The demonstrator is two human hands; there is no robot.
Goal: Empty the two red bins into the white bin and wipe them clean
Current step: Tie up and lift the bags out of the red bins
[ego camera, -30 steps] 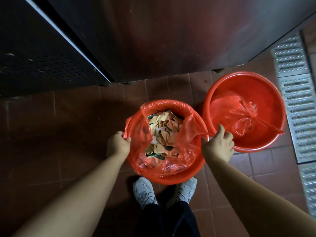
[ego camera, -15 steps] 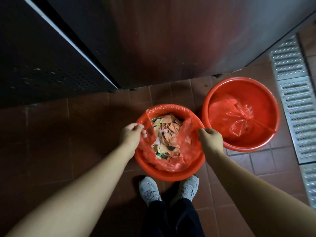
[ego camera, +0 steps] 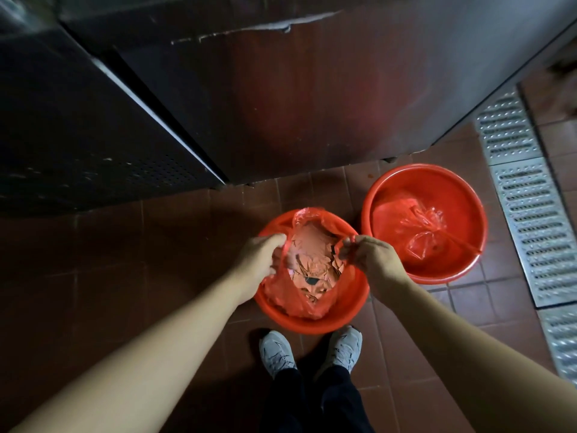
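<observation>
While both hands, left [ego camera: 260, 257] and right [ego camera: 373, 260], pinch the full liner [ego camera: 307, 295] in the centre bin [ego camera: 349, 310], nothing looks emptied or wiped.

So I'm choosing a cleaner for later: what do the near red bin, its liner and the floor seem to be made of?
Near red bin: looks like moulded plastic, smooth, slightly glossy rim. Liner: thin translucent red plastic film, crinkled and shiny, bunched where the left hand and right hand pinch it. Floor: probably matte reddish-brown ceramic tile, with grout lines.
</observation>
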